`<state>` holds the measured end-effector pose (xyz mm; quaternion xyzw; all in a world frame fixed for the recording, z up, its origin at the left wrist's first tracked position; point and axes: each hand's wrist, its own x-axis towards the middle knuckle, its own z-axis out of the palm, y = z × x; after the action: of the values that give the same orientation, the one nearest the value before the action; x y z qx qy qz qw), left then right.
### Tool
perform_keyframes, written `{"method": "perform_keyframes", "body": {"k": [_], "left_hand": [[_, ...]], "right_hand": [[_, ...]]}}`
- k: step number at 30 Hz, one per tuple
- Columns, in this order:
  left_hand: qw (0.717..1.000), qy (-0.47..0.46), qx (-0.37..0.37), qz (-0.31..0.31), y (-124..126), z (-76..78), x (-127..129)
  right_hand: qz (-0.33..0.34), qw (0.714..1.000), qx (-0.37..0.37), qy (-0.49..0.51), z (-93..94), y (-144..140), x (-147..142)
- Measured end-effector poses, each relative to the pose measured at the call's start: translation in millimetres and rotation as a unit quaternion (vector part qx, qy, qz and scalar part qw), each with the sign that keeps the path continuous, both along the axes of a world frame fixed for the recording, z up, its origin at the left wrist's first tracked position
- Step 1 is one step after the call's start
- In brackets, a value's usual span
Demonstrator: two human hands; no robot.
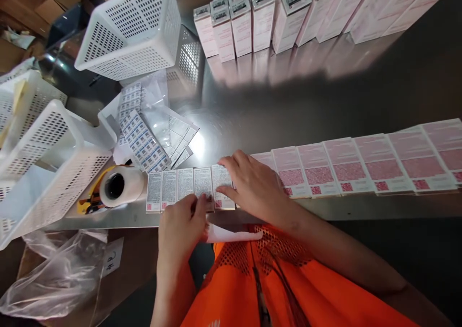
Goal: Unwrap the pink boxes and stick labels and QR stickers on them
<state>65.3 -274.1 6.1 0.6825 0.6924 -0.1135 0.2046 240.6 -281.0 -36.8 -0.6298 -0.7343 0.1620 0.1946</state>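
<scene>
Both hands work at the near edge of the steel tabletop (274, 110), over a long row of flat pink boxes (346, 166) lying side by side; this row serves as the landmark. At the row's left end the left hand (182, 226) pinches the lower edge of a white printed label (202, 185) between thumb and fingertips, pressing it onto a box. Just to its right the right hand (252, 182) lies spread and flat on the boxes, fingers pointing left, holding the neighbouring labels down. A white backing strip (231, 234) sticks out below the row's edge, between the two wrists.

Far left of the row stand white perforated baskets (39, 163), and another basket (133, 26) is tipped on its side behind them. A roll of clear tape (121, 186) on a yellow dispenser lies just left of the row's labelled end. Behind that end, sheets of small printed labels (144, 142) rest on clear plastic sleeves (169, 125). A crumpled clear bag (54, 274) hangs below the tabletop at the left. Beyond the row's middle the tabletop is bare up to upright pink-and-white cartons (263, 21) packed in ranks at the far edge. An orange mesh vest (274, 288) fills the foreground under the row.
</scene>
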Motion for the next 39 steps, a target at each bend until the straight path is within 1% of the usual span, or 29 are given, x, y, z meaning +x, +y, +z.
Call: {"method": "perform_keyframes", "body": {"k": [2, 4, 5, 7, 9, 10, 11, 12, 13, 15, 16, 17, 18, 19, 20, 21, 23, 25, 26, 27, 30, 34, 36, 39], "left_hand": [[0.996, -0.025, 0.064, 0.051, -2, 2.6, -8], [0.983, -0.05, 0.143, 0.101, -3, 4.9, -12], [0.974, -0.064, 0.179, 0.124, -2, 5.6, -12], [0.956, -0.094, 0.229, 0.154, 2, 5.7, -13], [0.94, -0.142, 0.25, 0.183, 9, 4.6, -17], [0.932, -0.189, 0.239, 0.197, 12, 3.9, -21], [0.921, -0.257, 0.207, 0.205, 16, 3.4, -26], [0.904, -0.341, 0.156, 0.204, 19, 2.9, -32], [0.879, -0.426, 0.09, 0.194, 21, 2.6, -38], [0.812, -0.562, -0.058, 0.149, 23, 2.2, -51], [0.781, -0.6, -0.12, 0.122, 23, 1.8, -57], [0.757, -0.623, -0.171, 0.097, 22, 1.3, -62], [0.736, -0.639, -0.207, 0.079, 20, 0.6, -66], [0.719, -0.654, -0.226, 0.069, 18, -0.3, -69], [0.71, -0.664, -0.226, 0.066, 16, -1.4, -71], [0.713, -0.666, -0.207, 0.075, 14, -2.5, -73], [0.736, -0.653, -0.133, 0.118, 9, -4.4, -77], [0.764, -0.623, -0.05, 0.159, 4, -4.9, -79], [0.769, -0.615, -0.021, 0.172, 1, -4.5, -80], [0.769, -0.614, -0.001, 0.179, -2, -3.7, -80], [0.759, -0.625, 0.001, 0.181, -12, 0.6, -80], [0.738, -0.649, -0.017, 0.183, -21, 5.1, -76], [0.737, -0.651, -0.016, 0.179, -23, 5.7, -75], [0.743, -0.645, -0.025, 0.175, -24, 5.0, -74]], "right_hand": [[0.008, 1.0, 0.009, 0.023, 1.6, -4, 0], [0.02, 0.993, 0.006, 0.119, 6.4, -9, 4], [0.031, 0.982, -0.006, 0.184, 9.7, -12, 7], [0.067, 0.949, -0.056, 0.302, 15.8, -18, 10], [0.103, 0.918, -0.113, 0.365, 19.0, -22, 11], [0.107, 0.91, -0.127, 0.379, 19.1, -23, 10], [0.098, 0.907, -0.128, 0.389, 18.3, -23, 9], [0.079, 0.908, -0.114, 0.396, 16.9, -24, 7], [0.054, 0.91, -0.093, 0.4, 15.4, -23, 5], [0.016, 0.918, -0.051, 0.393, 13.5, -21, 2], [0.01, 0.923, -0.035, 0.384, 13.4, -20, 0], [0.011, 0.928, -0.021, 0.371, 13.8, -19, -1], [0.018, 0.934, -0.009, 0.357, 14.8, -18, -3], [0.028, 0.939, 0.005, 0.342, 15.9, -17, -6], [0.041, 0.944, 0.022, 0.325, 17.2, -16, -8], [0.051, 0.949, 0.047, 0.306, 18.4, -16, -11], [0.048, 0.958, 0.12, 0.255, 20.9, -17, -19], [0.03, 0.956, 0.2, 0.212, 23.6, -20, -29], [0.024, 0.952, 0.225, 0.206, 25.1, -22, -35], [0.026, 0.949, 0.234, 0.211, 26.7, -24, -41], [0.047, 0.942, 0.206, 0.261, 29.9, -28, -58], [0.027, 0.932, 0.194, 0.306, 29.3, -29, -73], [0.018, 0.925, 0.185, 0.331, 29.0, -30, -77], [0.005, 0.914, 0.165, 0.37, 31.0, -33, -78]]}}
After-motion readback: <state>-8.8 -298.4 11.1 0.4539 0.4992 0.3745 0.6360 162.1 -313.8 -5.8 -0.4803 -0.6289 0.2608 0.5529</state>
